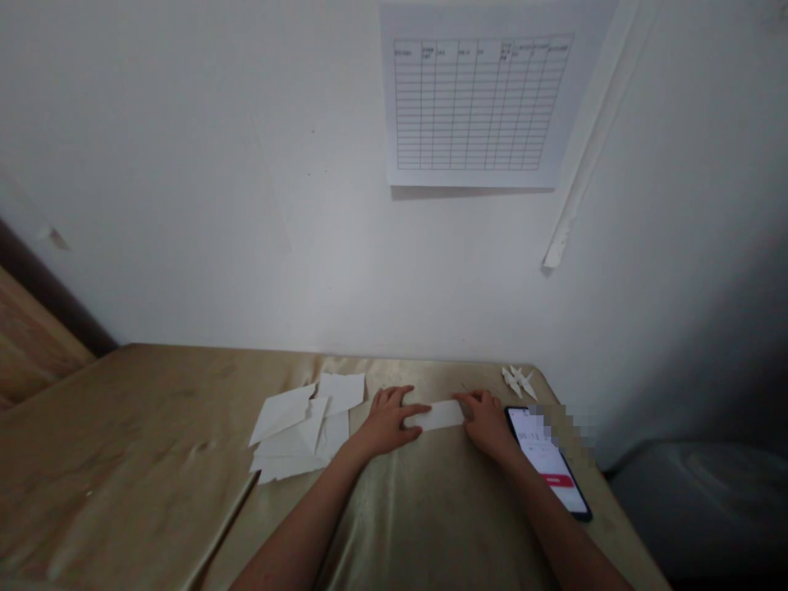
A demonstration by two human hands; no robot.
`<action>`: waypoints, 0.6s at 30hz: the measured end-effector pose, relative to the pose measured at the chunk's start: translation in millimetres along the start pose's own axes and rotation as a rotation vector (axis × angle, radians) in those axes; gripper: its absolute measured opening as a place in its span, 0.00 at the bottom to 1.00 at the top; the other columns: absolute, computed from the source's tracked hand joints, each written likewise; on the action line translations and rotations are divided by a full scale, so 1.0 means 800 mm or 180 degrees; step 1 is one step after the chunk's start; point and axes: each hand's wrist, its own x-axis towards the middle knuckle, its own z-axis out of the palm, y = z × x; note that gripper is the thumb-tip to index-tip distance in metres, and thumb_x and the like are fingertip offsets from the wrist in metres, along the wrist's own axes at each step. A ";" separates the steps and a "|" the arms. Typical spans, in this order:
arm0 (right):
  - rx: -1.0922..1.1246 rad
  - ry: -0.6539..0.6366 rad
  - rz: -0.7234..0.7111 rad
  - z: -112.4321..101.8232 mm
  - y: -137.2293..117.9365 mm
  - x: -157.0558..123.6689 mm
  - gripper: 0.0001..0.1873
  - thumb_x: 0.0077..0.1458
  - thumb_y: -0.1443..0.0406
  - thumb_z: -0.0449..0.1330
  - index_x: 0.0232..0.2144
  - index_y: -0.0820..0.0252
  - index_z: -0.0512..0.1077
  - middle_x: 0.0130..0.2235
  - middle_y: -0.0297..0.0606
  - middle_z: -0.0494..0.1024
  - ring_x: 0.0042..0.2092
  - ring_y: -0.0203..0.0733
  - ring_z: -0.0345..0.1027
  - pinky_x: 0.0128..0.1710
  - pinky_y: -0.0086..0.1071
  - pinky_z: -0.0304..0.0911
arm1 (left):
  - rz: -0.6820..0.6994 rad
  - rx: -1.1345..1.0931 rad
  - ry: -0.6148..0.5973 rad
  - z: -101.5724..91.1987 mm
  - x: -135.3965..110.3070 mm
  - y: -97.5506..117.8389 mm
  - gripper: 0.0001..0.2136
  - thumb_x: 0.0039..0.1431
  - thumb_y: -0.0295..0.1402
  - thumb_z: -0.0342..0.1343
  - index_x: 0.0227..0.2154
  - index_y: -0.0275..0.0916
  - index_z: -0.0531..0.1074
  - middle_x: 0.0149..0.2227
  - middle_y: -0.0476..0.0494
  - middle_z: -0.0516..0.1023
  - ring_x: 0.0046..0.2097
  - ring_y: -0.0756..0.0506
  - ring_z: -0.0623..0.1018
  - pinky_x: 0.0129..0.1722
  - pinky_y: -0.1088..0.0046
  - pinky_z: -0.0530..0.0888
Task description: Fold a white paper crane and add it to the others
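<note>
A narrow white piece of paper [442,414], apparently folded, lies on the gold-brown cloth between my two hands. My left hand [391,420] rests at its left end with fingers spread, the index finger on the paper and the thumb by its lower edge. At the right end, my right hand [486,420] has its fingers bent, with index finger and thumb closed on the paper's edge. Left of my left hand lies a loose pile of white paper pieces [295,431], overlapping at different angles.
A phone [557,476] with a lit screen lies right of my right forearm. Small folded white paper figures [519,382] sit at the table's back right corner. The cloth-covered table [153,443] meets a white wall, where a printed grid sheet [474,107] hangs.
</note>
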 end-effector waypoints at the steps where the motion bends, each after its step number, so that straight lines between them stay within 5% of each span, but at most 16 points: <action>1: -0.0001 -0.0005 -0.0006 -0.001 -0.001 -0.001 0.34 0.51 0.73 0.54 0.59 0.45 0.69 0.58 0.42 0.67 0.59 0.51 0.59 0.57 0.38 0.53 | 0.0001 0.0001 -0.0023 -0.001 -0.001 0.002 0.24 0.56 0.40 0.64 0.56 0.63 0.71 0.67 0.48 0.60 0.66 0.34 0.59 0.66 0.46 0.52; 18: -0.0031 0.0227 0.0074 0.005 -0.022 -0.013 0.31 0.50 0.52 0.64 0.56 0.50 0.70 0.57 0.46 0.65 0.60 0.57 0.56 0.59 0.44 0.51 | -0.0517 0.0133 0.0396 0.026 0.011 0.039 0.18 0.55 0.48 0.63 0.47 0.50 0.74 0.64 0.42 0.64 0.66 0.34 0.59 0.65 0.35 0.43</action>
